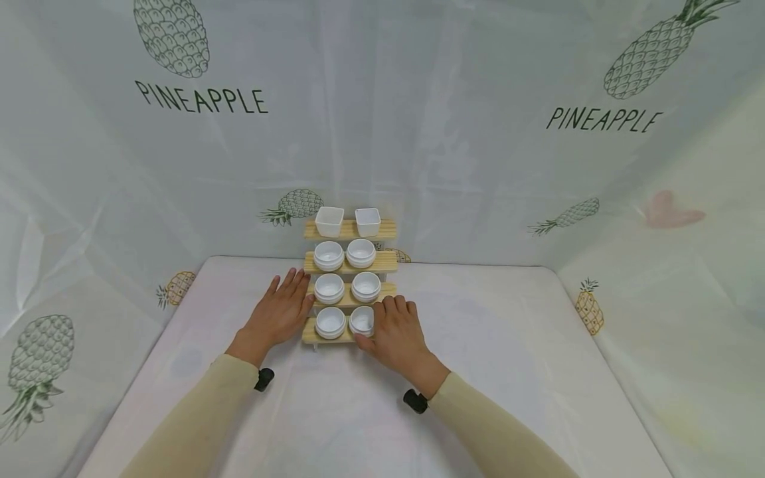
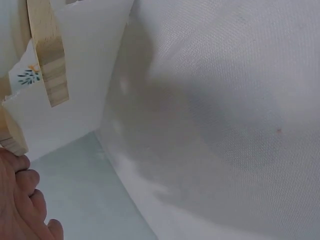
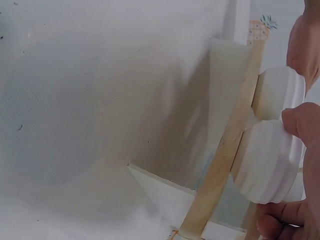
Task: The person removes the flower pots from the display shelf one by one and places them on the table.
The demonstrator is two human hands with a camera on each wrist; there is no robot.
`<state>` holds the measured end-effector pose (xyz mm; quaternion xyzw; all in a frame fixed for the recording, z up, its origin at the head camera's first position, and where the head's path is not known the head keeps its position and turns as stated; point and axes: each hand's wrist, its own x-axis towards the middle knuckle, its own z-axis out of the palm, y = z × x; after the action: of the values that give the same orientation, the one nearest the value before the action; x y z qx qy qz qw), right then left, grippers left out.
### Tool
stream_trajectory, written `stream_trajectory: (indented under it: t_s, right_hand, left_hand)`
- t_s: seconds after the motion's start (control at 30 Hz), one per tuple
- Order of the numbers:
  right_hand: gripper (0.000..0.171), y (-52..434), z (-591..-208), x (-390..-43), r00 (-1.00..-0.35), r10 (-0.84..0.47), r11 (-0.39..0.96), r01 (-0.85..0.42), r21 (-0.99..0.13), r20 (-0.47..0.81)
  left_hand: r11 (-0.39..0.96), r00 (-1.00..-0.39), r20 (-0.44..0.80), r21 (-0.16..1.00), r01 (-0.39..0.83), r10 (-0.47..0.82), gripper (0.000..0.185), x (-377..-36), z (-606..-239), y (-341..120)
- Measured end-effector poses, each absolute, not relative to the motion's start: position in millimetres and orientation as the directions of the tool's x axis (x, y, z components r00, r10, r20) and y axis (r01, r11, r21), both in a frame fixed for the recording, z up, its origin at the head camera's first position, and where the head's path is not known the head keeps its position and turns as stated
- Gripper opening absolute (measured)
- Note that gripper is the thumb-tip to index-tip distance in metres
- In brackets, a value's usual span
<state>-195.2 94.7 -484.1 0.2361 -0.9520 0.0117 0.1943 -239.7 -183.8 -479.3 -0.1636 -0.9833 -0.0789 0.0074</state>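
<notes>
A stepped rack with pale wooden shelves on white supports stands at the table's back edge. My right hand pinches a small round white bowl at the right of the lowest shelf, thumb on the near side and fingers on the far side. Beside it on that shelf sits another round bowl. My left hand lies flat along the rack's left side with fingers extended. Its fingertips touch a shelf end in the left wrist view.
Round white bowls stand in pairs on the middle shelves. Two square white cups are on the top shelf. A white cloth covers the table; a pineapple-print curtain hangs behind and at both sides.
</notes>
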Motion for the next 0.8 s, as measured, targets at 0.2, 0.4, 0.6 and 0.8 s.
stream_trajectory:
  t_s: [0.2, 0.4, 0.6, 0.8]
  right_hand:
    - [0.061, 95, -483, -195, -0.816, -0.44, 0.89, -0.45, 0.065, 0.375]
    - [0.058, 114, -474, -189, -0.811, -0.409, 0.89, -0.455, -0.013, 0.418]
    - [0.059, 155, -463, -189, -0.783, -0.405, 0.884, -0.467, -0.016, 0.473]
    - [0.058, 198, -469, -208, -0.734, -0.384, 0.891, -0.454, 0.015, 0.56]
  left_hand:
    - [0.938, -0.95, 0.018, 0.15, 0.311, 0.312, 0.068, -239, -478, -183]
    - [0.94, -0.949, 0.023, 0.134, 0.313, 0.313, 0.069, -240, -481, -184]
    - [0.94, -0.949, 0.026, 0.131, 0.315, 0.315, 0.069, -240, -481, -183]
    - [0.94, -0.948, 0.025, 0.13, 0.317, 0.316, 0.069, -240, -481, -184]
